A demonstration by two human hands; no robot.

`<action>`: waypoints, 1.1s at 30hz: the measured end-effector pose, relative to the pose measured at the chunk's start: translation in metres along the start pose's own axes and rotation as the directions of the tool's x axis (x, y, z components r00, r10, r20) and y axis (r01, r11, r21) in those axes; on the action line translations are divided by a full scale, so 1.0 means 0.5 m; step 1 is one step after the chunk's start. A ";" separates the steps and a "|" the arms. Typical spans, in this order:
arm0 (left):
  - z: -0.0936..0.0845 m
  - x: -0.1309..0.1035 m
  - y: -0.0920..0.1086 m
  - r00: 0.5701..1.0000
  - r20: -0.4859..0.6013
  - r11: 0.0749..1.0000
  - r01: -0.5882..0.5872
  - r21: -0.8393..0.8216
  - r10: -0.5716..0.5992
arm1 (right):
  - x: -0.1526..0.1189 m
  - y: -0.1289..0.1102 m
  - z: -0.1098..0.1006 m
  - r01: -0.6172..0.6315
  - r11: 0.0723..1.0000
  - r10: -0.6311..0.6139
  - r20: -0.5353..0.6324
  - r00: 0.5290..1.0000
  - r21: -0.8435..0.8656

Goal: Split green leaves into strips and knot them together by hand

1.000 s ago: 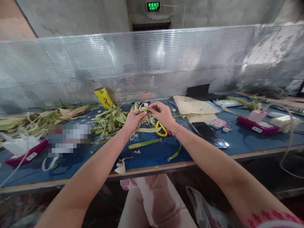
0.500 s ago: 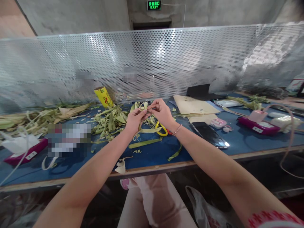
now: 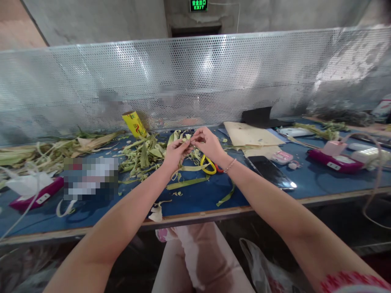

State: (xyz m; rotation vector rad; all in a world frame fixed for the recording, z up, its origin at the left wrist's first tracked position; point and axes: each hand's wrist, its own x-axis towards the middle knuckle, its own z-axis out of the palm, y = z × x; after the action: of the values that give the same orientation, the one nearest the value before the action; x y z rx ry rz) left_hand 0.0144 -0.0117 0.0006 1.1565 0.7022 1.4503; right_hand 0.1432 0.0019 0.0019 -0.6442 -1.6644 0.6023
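Observation:
Over the middle of the blue tabletop, my left hand (image 3: 176, 154) is closed in a pinch on a small pale-green corn husk piece (image 3: 187, 137). The fingertips of my right hand (image 3: 209, 144), also pinched, meet the left ones at this piece; the exact grip is partly hidden by the fingers. Below my hands lie scissors with a yellow handle loop (image 3: 209, 166) and some red, their blades out of sight. A heap of curled green husk strips (image 3: 142, 156) sits left of my left hand, and a flat green strip (image 3: 187, 184) lies nearer me.
A yellow tube (image 3: 134, 124) leans by the perforated metal screen (image 3: 195, 77). On the right are a black phone (image 3: 270, 171), brown paper (image 3: 250, 134) and a purple power strip (image 3: 336, 160). Another purple power strip (image 3: 29, 203) with cables and long husks (image 3: 88, 147) lie left.
Both hands stay together in nearly the same place, with small finger movements at the husk piece. The view has shifted very slightly; the things on the table have not moved.

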 end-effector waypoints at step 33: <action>-0.018 -0.002 -0.001 0.971 0.139 0.981 0.187 0.058 -0.193 | 0.011 -0.012 -0.049 0.275 0.909 -0.185 0.287 0.940 -0.314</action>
State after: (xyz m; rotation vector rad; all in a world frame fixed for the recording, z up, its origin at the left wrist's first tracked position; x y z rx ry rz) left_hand 0.0059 -0.0109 -0.0032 1.1819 0.7269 1.1839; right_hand 0.1660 0.0028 0.0141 -0.6274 -2.0792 0.2181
